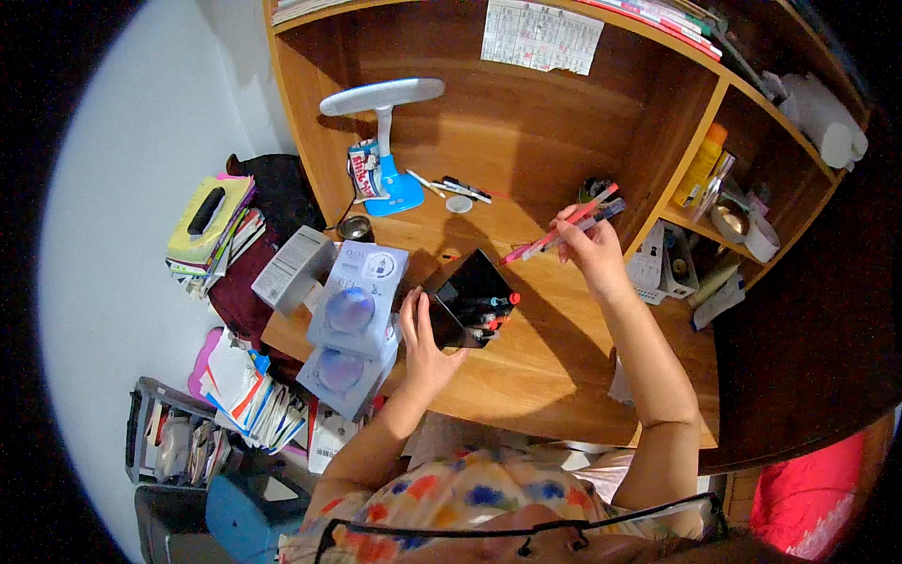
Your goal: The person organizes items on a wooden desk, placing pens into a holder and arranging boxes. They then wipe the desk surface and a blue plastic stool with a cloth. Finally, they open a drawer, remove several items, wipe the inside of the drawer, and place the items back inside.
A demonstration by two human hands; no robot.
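Observation:
My left hand (428,355) is closed around the side of a black pen holder (476,277), which is tilted over the wooden desk. Several pens (496,323), some with red or blue ends, lie inside it toward its lower right. Up and to the right, my right hand (590,246) grips a small bunch of pens (601,203) with pink, red and dark barrels. The bunch slants from upper right to lower left, and its low ends come close to the holder's far corner. My fingers cover the middle of the bunch.
Pale purple boxes (355,299) and a white box (293,270) stand left of the holder. Behind them are a blue-and-white desk lamp (395,195), a small round tin (356,228) and loose pens (465,189). Shelves with a yellow bottle (700,167) and a white basket (676,273) bound the right.

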